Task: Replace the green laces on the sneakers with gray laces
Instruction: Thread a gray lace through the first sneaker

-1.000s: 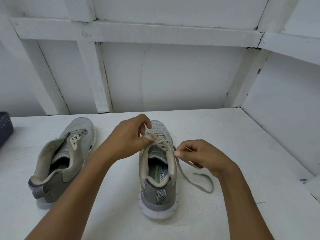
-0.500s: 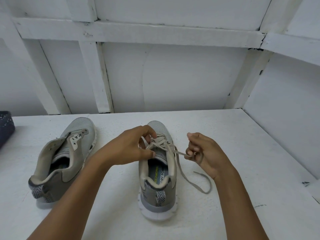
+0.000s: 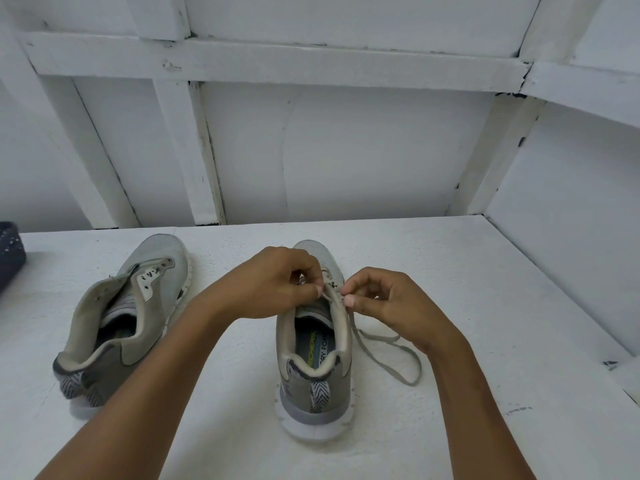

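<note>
Two grey sneakers stand on the white table, heels toward me. The right sneaker [image 3: 313,372] carries a gray lace [image 3: 384,358] whose loose end loops on the table to its right. My left hand [image 3: 273,285] pinches the lace over the upper eyelets. Just right of it, my right hand [image 3: 388,303] pinches the lace at the sneaker's right eyelet edge. The left sneaker [image 3: 121,317] has no lace, and its tongue lies open. No green lace is in view.
A dark blue basket [image 3: 8,254] pokes in at the far left edge. White walls with wooden framing close off the table [image 3: 485,306] at the back and right.
My right hand has come in from the right to the sneaker's eyelets, meeting my left hand. The loose lace loop on the table has shifted a little.
</note>
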Available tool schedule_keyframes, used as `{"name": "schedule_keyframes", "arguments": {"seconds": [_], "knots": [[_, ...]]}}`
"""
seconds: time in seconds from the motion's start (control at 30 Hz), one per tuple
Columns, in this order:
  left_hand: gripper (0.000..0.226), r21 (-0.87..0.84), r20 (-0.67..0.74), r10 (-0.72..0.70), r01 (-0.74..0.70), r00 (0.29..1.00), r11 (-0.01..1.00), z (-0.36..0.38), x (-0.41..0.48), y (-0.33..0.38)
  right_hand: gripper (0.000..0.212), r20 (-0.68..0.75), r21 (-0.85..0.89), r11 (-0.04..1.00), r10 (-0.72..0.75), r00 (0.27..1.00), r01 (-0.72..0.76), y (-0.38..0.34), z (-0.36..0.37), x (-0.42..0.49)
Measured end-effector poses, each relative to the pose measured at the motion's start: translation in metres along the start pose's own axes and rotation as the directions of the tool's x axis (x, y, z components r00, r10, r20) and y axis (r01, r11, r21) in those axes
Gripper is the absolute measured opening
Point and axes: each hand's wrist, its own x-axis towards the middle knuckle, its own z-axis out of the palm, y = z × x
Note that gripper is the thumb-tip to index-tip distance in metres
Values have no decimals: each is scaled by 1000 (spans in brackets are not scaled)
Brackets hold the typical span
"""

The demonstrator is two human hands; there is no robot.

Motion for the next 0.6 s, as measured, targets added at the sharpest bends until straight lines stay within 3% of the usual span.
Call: {"name": "schedule_keyframes", "arguments": {"seconds": [0.17,0.27,0.37,0.5,0.6], "knots": [[9,-189,47,-112,119,993,975,0,1,3,3,40,-9,1000,-10,999,10,-2,5,1],[26,-337,88,-190,209,978,918,1,4,2,8,58,-9,1000,4,998,-3,-3,8,3],[29,-437,108,-239,262,965,860,4,7,-1,15,84,49,998,44,995,-49,-5,9,5],[29,-472,146,-257,296,955,831,5,8,-4,25,124,86,987,121,985,-132,-6,13,8],[10,-382,164,-179,230,970,895,2,8,-2,28,119,69,980,175,977,-184,-4,15,7]]}}
